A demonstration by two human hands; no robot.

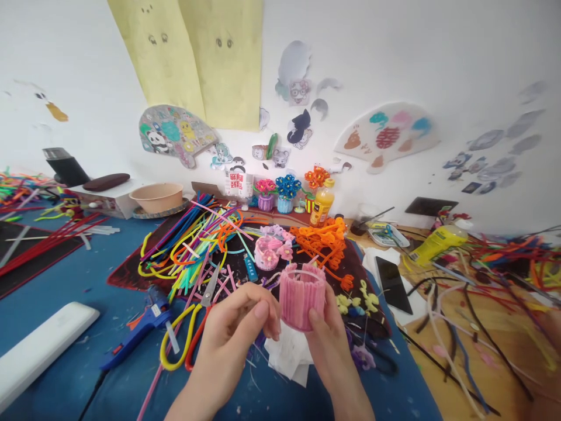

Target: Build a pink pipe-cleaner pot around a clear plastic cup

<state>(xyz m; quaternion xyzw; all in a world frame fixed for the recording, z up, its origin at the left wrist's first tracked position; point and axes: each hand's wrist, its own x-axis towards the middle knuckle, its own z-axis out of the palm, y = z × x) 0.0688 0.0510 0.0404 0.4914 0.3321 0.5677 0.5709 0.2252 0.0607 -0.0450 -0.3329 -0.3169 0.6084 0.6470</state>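
A small pink pot covered in upright pipe cleaners [300, 298] is held upright in my right hand [328, 345], thumb on its front and fingers behind. Just left of the pot, my left hand [241, 333] has its thumb and fingers pinched together; anything between them is too small to make out. White tissue [287, 354] lies beneath the hands. Close by on the left are scissors with yellow and red handles [193, 330] and a blue glue gun [142, 330]. A smaller pink pot with flowers [267, 252] stands behind the held pot.
Loose coloured pipe cleaners [193, 240] spread over a dark mat, with orange ones [322, 242] to their right. Finished flower pots [284, 202] and an orange bottle [322, 203] stand by the wall. A phone [393, 283] lies at right, a white long object [48, 351] at left.
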